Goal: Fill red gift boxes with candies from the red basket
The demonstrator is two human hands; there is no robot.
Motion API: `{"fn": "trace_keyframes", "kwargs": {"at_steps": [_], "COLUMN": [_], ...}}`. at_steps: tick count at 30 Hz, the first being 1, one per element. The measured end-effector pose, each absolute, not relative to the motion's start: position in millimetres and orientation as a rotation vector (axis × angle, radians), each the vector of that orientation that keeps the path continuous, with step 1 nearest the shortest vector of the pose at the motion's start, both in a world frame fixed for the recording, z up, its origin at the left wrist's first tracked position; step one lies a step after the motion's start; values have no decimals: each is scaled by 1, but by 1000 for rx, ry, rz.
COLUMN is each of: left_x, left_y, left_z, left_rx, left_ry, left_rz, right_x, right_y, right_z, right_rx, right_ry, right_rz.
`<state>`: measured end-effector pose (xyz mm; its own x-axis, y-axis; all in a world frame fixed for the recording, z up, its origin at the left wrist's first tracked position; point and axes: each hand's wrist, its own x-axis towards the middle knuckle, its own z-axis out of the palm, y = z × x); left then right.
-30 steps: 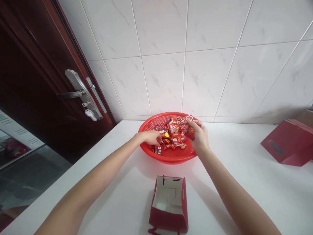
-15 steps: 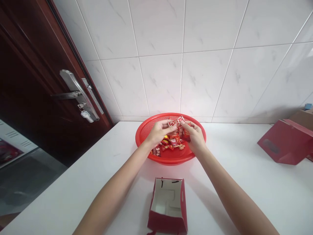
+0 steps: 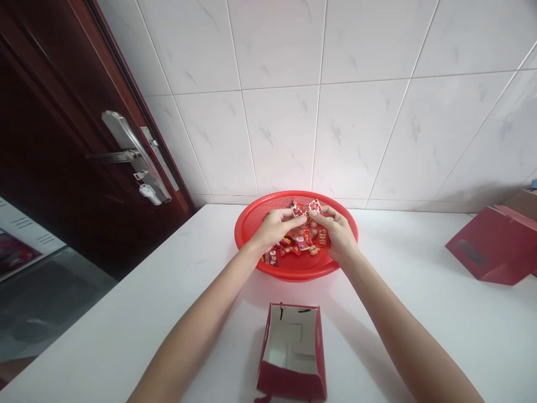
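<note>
Over the red plastic basket (image 3: 268, 272), both of my hands pinch small red-and-white patterned candy wrappers (image 3: 314, 207). My left hand (image 3: 274, 228) is closed on the left piece, between thumb and fingers. The right piece is gripped by my right hand (image 3: 340, 232), also closed. Whether the two pieces are joined I cannot tell. Below the hands, wrapped candies (image 3: 301, 243) in red and dark wrappers lie in the basket, with a few peanuts (image 3: 314, 251). A red packet (image 3: 322, 236) shows close by my right palm; whether it is held is unclear.
An open dark red carton (image 3: 291, 383) with a white inside stands on the white table (image 3: 193, 280), nearer to me. Another dark red box (image 3: 490, 243) lies tilted at the right, by a brown carton (image 3: 526, 202). A tiled wall rises behind; a door with a metal handle (image 3: 130, 155) is at left.
The view has shifted a little. My hands stay over the basket, and the patterned wrappers between my fingers have turned slightly, with more of the right piece's pattern showing.
</note>
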<state>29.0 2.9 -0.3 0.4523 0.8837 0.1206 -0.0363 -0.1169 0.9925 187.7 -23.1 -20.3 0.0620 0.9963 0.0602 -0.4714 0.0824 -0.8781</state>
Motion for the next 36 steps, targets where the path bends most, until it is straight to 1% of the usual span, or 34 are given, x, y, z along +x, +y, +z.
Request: {"fn": "trace_keyframes", "kwargs": {"at_steps": [11,19,25,30,36], "left_x": [30,29,35,41,40], "left_y": [0,2,-1,-2,2], "left_z": [0,-7,-8,-12,-15], "left_rx": [1525,1549,1593,1598,1562], "left_ry": [842,829,817,833,801], "left_rz": [920,736,482,384,513], "right_x": [185,186,186,186,184], "right_y": [-25,-21,-20,-20,-18], "right_z": [-17,-20,-19,-18,-15], "right_rx": [-810,-821,-951,-921,-814], "right_ry": [-798,-781,-661,-655,-665], "right_rz": [1340,1283,1205,1288,1454]}}
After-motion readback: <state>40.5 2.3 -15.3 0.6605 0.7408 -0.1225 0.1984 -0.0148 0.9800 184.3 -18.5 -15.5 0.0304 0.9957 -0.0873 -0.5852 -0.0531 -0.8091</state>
